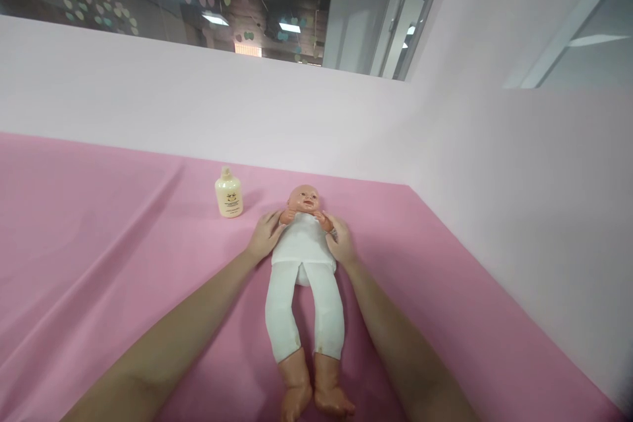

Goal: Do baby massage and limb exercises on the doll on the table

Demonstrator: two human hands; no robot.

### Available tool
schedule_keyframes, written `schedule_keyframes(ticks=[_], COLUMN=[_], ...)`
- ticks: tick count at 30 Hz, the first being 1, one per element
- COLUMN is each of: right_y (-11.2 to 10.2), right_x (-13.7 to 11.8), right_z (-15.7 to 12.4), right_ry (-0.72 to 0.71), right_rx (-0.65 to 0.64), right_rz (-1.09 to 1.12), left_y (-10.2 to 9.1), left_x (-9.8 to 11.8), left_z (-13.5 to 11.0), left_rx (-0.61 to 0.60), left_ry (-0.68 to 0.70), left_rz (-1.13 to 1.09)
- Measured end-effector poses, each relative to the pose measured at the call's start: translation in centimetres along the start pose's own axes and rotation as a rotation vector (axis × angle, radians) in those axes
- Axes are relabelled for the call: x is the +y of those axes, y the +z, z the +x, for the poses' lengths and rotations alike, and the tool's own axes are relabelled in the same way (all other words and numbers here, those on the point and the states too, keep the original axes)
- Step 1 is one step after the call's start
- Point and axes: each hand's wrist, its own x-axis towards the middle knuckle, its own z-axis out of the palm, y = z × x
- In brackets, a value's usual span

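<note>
A baby doll [303, 237] in a white top and white trousers lies on its back on a pink cloth, bare feet toward me. Its forearms are bent up over the chest. My left hand [266, 235] is closed around the doll's arm and side on the left. On the opposite side, my right hand [341, 241] holds the other arm, with the thumb against the doll's side. Some of my fingertips are hidden behind the doll. A cream-coloured pump bottle [229, 194] with dark print stands upright beyond my left hand, apart from it.
The pink cloth [99, 231] covers the table and has long creases on the left. A white wall [198, 105] rises behind it, and another wall [534, 178] runs along the right side. Above the back wall is a window [198, 6] with heart-shaped stickers.
</note>
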Motion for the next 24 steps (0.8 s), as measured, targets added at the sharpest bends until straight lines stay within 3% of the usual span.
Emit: schedule_keyframes(ticks=[4, 10, 17, 24], right_y=[0.0, 0.2, 0.4, -0.1], right_x=[0.2, 0.9, 1.4, 2.8], right_z=[0.2, -0.1, 0.1, 0.7], right_ry=[0.0, 0.089, 0.235, 0.299], right_rx=[-0.101, 0.054, 0.283, 0.494], right_rz=[-0.043, 0.118, 0.443, 0.514], left_y=[0.6, -0.2, -0.6, -0.8], left_x=[-0.2, 0.1, -0.3, -1.6], left_z=[-0.1, 0.1, 0.0, 0.6], left_rx=[-0.06, 0.011, 0.221, 0.478], left_ry=[0.005, -0.016, -0.197, -0.383], left_rz=[0.002, -0.106, -0.33, -0.514])
